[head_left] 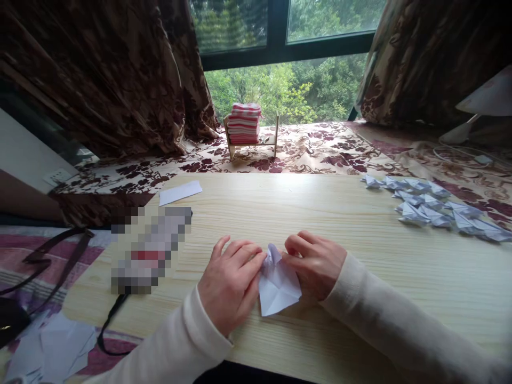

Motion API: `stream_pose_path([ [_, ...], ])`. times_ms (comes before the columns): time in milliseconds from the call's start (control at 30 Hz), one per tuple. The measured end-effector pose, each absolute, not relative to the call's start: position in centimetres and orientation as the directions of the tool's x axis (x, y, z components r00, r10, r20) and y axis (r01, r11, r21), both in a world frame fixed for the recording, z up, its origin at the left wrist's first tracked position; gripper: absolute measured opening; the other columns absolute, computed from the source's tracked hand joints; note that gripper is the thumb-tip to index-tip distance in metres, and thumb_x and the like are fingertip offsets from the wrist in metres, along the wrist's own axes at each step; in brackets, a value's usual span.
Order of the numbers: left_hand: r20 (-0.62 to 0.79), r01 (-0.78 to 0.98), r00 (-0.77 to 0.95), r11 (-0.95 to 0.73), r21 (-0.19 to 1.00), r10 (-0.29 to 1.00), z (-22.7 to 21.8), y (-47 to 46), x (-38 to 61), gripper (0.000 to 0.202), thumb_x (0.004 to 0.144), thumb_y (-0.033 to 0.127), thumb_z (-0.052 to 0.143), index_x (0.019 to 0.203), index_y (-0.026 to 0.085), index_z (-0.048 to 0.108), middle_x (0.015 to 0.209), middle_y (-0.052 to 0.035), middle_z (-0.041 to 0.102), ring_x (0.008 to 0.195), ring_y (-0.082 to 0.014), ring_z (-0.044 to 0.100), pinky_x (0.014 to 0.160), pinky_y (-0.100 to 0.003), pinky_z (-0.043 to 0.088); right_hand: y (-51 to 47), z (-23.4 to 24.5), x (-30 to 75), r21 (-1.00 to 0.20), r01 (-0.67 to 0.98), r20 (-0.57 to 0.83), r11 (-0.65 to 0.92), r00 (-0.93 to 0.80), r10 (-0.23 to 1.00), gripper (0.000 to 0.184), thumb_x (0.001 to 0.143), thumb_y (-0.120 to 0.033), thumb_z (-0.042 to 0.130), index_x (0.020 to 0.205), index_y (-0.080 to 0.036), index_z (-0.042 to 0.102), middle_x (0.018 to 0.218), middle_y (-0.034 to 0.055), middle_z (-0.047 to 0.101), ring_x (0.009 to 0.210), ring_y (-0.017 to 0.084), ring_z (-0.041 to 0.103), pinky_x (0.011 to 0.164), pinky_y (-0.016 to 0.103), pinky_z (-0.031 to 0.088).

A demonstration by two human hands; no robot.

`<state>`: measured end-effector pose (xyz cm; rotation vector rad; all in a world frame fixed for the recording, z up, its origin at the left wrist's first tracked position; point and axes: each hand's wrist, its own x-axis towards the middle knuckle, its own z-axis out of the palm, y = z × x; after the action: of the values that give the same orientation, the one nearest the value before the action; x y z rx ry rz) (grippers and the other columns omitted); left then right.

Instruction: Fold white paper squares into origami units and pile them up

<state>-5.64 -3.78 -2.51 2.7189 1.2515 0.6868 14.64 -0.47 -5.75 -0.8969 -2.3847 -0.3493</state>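
A small sheet of white paper [279,290] with crossing creases lies on the wooden table between my hands. Its far end curls upward where the fingers meet it. My left hand [237,280] grips the paper's left edge, fingertips pressed at the raised part, with the little finger side lifted a bit. On the other side, my right hand [316,261] has its fingers bent and pinched on the paper's upper right edge. The right thumb is mostly hidden behind the knuckles.
Several folded white paper pieces [428,202] stand in rows at the table's [352,298] far right. A folded white strip [181,192] lies far left, near a blurred-out object [154,250] with a black strap. Loose white sheets [60,344] lie low left. Striped cloths [244,125] sit by the window.
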Motion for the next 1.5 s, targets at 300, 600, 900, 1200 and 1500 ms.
stream_pose_path([
  [300,0.321,0.675,0.676,-0.732,0.093,0.663,-2.6,-2.3,-6.1,0.029,0.087,0.022,0.041,0.11,0.019,0.06,0.105,-0.0056,0.062,0.105,-0.0225,0.05,0.104,-0.052,0.02,-0.7,-5.6,14.4,0.037,0.693,0.604,0.72,-0.589,0.537,0.026,0.082,-0.015,0.051,0.057,-0.019,0.059,0.065,0.0028,0.053,0.061,0.014,0.036,0.052,0.029,0.027],
  [600,0.362,0.669,0.697,-0.743,-0.018,0.619,-2.2,-3.6,-7.1,0.025,0.084,0.021,0.047,0.104,0.019,0.063,0.097,-0.0042,0.064,0.106,-0.0223,0.052,0.106,-0.052,0.019,-0.8,-5.2,14.4,0.025,0.684,0.56,0.729,-0.614,0.556,0.022,0.078,-0.013,0.051,0.057,-0.019,0.057,0.066,0.0037,0.054,0.061,0.015,0.037,0.052,0.029,0.027],
  [900,0.319,0.644,0.729,-0.765,-0.018,0.606,-1.6,-2.0,-5.2,0.025,0.082,0.024,0.046,0.096,0.014,0.064,0.084,-0.0049,0.064,0.099,-0.0227,0.054,0.107,-0.053,0.017,-0.8,-5.3,14.4,0.061,0.678,0.536,0.733,-0.641,0.549,0.022,0.078,-0.013,0.053,0.058,-0.019,0.058,0.067,0.0028,0.055,0.062,0.014,0.038,0.052,0.029,0.028],
  [1200,0.363,0.689,0.659,-0.722,0.059,0.658,-1.9,-4.1,-7.0,0.027,0.083,0.021,0.047,0.105,0.018,0.063,0.099,-0.0055,0.065,0.103,-0.023,0.054,0.107,-0.053,0.018,-0.8,-5.4,14.4,0.041,0.702,0.57,0.711,-0.601,0.56,0.029,0.084,-0.018,0.05,0.057,-0.02,0.059,0.064,0.003,0.054,0.061,0.015,0.037,0.051,0.029,0.026],
  [1500,0.37,0.766,0.533,-0.62,0.17,0.761,-2.8,-6.4,-2.9,0.036,0.086,0.031,0.045,0.118,0.019,0.057,0.119,-0.0085,0.059,0.11,-0.024,0.05,0.108,-0.052,0.014,-0.7,-5.2,14.9,-0.042,0.679,0.48,0.732,-0.629,0.611,0.011,0.073,-0.019,0.06,0.063,-0.02,0.063,0.07,0.0034,0.055,0.064,0.015,0.038,0.054,0.028,0.03],
])
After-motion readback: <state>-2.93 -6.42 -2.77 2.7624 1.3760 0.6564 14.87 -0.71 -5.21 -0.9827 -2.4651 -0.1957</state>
